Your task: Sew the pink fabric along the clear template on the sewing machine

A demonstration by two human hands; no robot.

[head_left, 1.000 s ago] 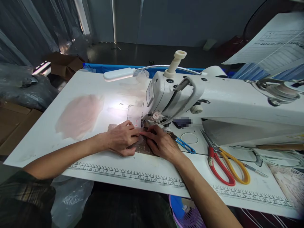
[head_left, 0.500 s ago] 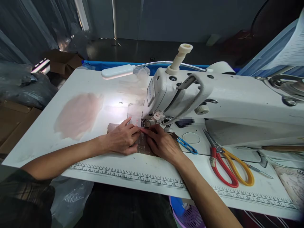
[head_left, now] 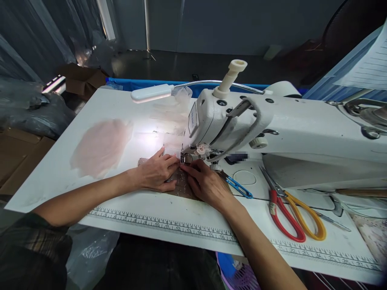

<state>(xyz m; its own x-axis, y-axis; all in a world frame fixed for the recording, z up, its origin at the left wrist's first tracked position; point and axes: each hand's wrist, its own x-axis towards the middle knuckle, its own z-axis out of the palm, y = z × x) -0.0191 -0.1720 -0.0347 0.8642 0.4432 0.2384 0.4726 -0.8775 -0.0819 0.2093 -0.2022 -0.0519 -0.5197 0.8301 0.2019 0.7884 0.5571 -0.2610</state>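
A white sewing machine (head_left: 272, 129) stands on the white table (head_left: 127, 205). A small brownish fabric piece (head_left: 180, 185) lies in front of its presser foot (head_left: 186, 158). My left hand (head_left: 155, 173) lies on the fabric from the left, fingers stretched toward the foot. My right hand (head_left: 207, 183) presses the fabric from the right, fingertips just below the foot. Both hands rest flat on the cloth rather than gripping it.
A pink fabric piece (head_left: 101, 146) lies at the left of the table. Blue thread snips (head_left: 238, 186) and red and yellow scissors (head_left: 292, 213) lie right of my hands. A lamp (head_left: 151, 93) shines on the needle area. Ruler marks (head_left: 163, 223) run along the front edge.
My fingers have slid a little toward the presser foot, and the fabric has fed further under it. The camera shifted slightly.
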